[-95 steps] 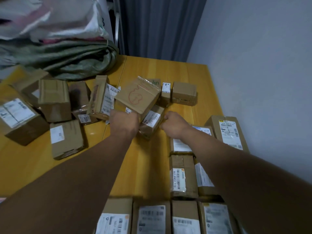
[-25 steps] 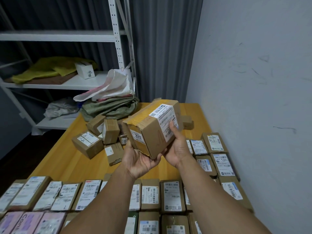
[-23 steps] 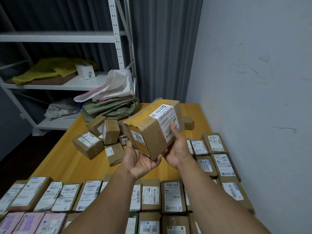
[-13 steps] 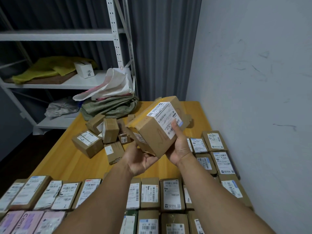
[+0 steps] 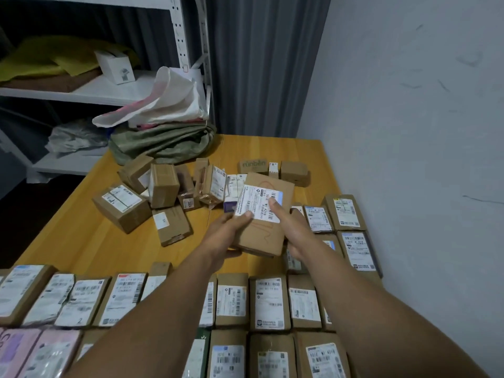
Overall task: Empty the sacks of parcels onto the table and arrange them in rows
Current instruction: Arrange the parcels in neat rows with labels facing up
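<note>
Both hands hold one brown cardboard parcel (image 5: 266,230) with a white shipping label facing up, low over the yellow table (image 5: 90,241). My left hand (image 5: 227,236) grips its left edge, thumb on the label. My right hand (image 5: 293,230) grips its right edge, thumb also on the label. A loose heap of unsorted parcels (image 5: 163,192) lies behind it at the table's middle. Label-up parcels stand in rows (image 5: 231,301) along the near edge, and more of them (image 5: 349,230) run along the right side by the wall.
Empty sacks (image 5: 163,137), green and white, are piled at the table's far left corner. A white metal shelf rack (image 5: 90,91) stands behind them. The grey wall (image 5: 409,132) borders the table on the right. Three small boxes (image 5: 272,170) sit at the far middle.
The parcel was raised and tilted at chest height; now it is lowered toward the table with its label turned up. My view has dipped downward.
</note>
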